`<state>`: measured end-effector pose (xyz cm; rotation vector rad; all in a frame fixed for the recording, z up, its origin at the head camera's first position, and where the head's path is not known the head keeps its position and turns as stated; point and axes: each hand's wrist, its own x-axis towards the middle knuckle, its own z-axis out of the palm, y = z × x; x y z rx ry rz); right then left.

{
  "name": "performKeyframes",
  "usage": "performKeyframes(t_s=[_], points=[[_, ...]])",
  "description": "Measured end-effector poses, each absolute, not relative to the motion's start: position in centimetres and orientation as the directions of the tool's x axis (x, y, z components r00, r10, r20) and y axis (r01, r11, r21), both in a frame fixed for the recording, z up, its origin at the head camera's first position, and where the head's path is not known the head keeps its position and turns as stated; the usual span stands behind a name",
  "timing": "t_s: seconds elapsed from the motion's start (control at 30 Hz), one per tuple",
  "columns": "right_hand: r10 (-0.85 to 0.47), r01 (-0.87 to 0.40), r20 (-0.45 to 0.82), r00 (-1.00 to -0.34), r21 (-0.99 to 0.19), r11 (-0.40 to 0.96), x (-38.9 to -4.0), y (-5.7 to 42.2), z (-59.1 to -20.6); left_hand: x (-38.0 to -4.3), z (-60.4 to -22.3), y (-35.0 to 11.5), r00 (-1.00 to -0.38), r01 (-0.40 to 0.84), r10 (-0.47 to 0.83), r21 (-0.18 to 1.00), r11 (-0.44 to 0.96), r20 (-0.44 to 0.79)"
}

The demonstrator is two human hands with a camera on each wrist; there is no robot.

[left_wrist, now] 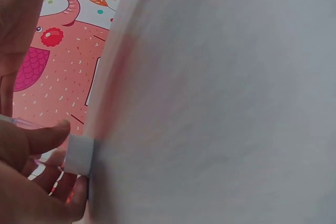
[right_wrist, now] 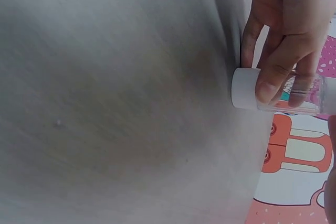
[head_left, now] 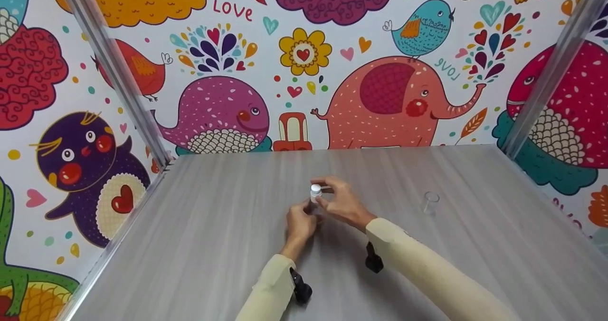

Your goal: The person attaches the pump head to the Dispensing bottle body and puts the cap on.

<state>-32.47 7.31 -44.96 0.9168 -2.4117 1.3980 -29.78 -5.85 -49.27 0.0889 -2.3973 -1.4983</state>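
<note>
A small clear bottle with a white cap stands between the two hands near the table's middle. My left hand grips its lower part; the white bottom end is close to the table in the left wrist view. At the upper end, the thumb and fingers of my right hand hold the bottle around the cap. In the right wrist view, the transparent body shows between the left hand's fingers, while the right hand is mostly cut off at the edge. The contents cannot be made out.
A clear glass stands on the grey wood-grain table to the right of the hands. Metal posts rise at the table's back corners. Behind is a wall with cartoon animals.
</note>
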Motion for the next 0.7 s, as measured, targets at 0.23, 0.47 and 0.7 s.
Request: performKeyframes(t_s=[0.23,0.47,0.7], points=[[-0.387,-0.625,0.5,-0.775,-0.698,0.349,-32.6,7.16,-45.34,-29.8,-49.29,-5.8,-0.943,0.145,-0.205,0.877,0.457,0.263],[-0.385,-0.624,0.499,-0.776,-0.696,0.354,-32.58,7.24,-45.48,-29.81,-49.22,-5.81,-0.944,0.137,-0.206,0.873,0.468,0.259],[-0.366,-0.613,0.501,-0.784,-0.715,0.335,-32.51,7.27,-45.35,-29.83,-49.2,-5.78,-0.943,0.127,-0.223,0.886,0.447,0.248]])
